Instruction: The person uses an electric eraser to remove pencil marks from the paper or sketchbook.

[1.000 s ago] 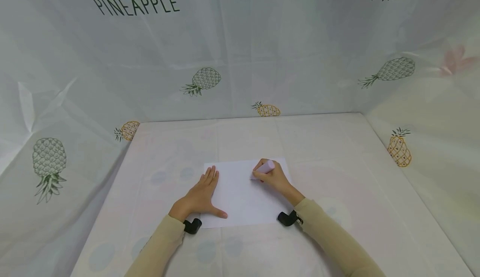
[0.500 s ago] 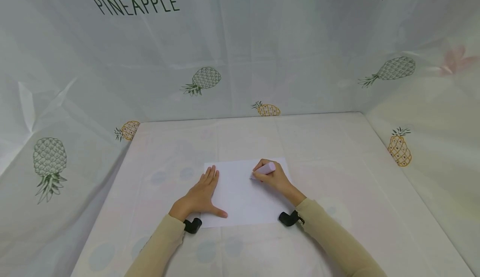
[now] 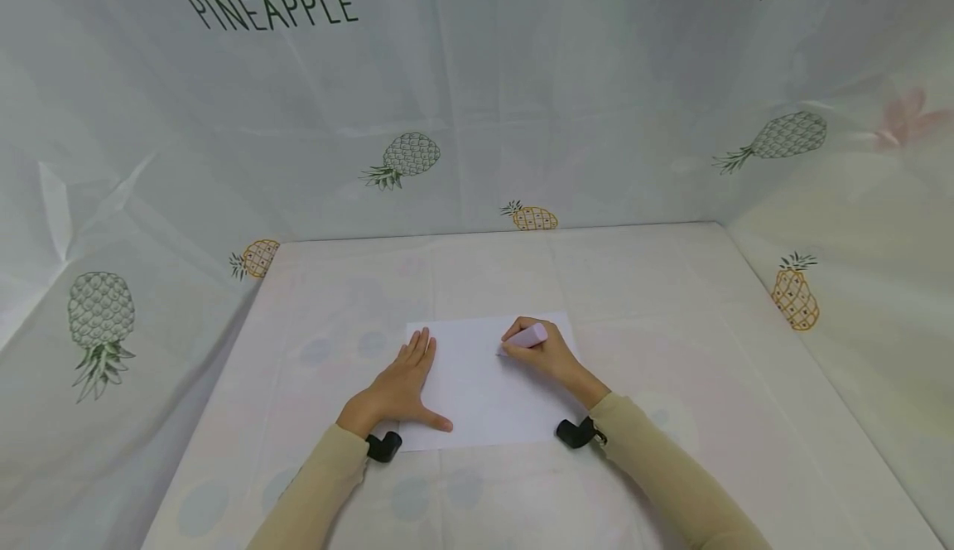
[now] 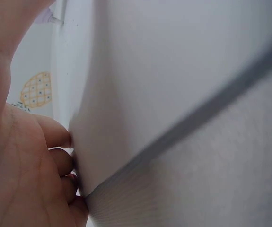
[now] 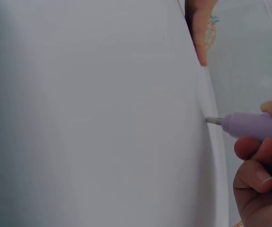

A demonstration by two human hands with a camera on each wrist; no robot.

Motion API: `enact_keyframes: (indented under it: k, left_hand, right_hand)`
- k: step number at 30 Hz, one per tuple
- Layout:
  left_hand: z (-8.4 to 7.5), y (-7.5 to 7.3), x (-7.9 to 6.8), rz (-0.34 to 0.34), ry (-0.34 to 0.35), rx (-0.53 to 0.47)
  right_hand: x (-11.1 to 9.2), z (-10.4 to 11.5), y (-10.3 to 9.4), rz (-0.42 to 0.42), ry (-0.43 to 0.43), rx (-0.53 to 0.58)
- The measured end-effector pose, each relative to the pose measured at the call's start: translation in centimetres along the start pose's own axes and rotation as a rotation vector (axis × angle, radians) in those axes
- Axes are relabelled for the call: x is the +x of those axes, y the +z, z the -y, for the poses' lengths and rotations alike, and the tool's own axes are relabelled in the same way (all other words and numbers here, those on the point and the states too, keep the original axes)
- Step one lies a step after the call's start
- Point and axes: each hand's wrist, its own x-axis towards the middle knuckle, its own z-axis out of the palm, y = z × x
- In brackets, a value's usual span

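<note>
A white sheet of paper (image 3: 477, 405) lies on the table. On its left part rests my left hand (image 3: 398, 384), palm down, with the thumb spread toward the middle of the sheet. In the left wrist view the fingertips (image 4: 65, 161) meet the paper near its edge. My right hand (image 3: 547, 351) grips a thick lilac pen-shaped tool (image 5: 254, 127) over the upper right part of the sheet. The tool slants, and its narrow grey tip (image 5: 213, 120) meets the paper beside a tiny dark mark. Its exact kind I cannot tell.
A pale cloth with faint printed spots covers the table (image 3: 633, 285). Behind and at both sides hangs a white curtain (image 3: 596, 78) printed with pineapples. Small black cameras, such as the right one (image 3: 574, 434), sit at both wrists.
The right wrist has shifted very slightly right, while the tool's tip stays at nearly the same spot. My left hand and the paper look unmoved.
</note>
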Motion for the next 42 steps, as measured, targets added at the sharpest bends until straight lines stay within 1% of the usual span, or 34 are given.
enact_keyframes:
  k: [8, 15, 19, 23, 34, 42]
  left_hand:
    - [-0.3, -0.2, -0.2, -0.009, 0.010, -0.016]
    - [-0.4, -0.3, -0.2, -0.006, 0.010, -0.023]
    - [-0.3, -0.2, -0.1, 0.005, 0.003, -0.001]
    - [-0.2, -0.2, -0.1, 0.001, 0.005, 0.001]
    - [-0.2, -0.1, -0.1, -0.008, 0.005, -0.030]
    - [-0.4, -0.2, -0.2, -0.008, 0.002, -0.031]
  right_hand:
    - [-0.2, -0.1, -0.4, -0.016, -0.030, -0.004]
    - [-0.2, 0.0, -0.8, -0.008, -0.038, -0.004]
    - [-0.2, -0.1, -1.0, 0.003, -0.044, -0.001]
    - [-0.3, -0.1, -1.2, 0.009, -0.053, -0.002]
    - [-0.6, -0.1, -1.8, 0.002, -0.031, -0.023]
    - [-0.9, -0.4, -2.3, 0.000, -0.029, -0.009]
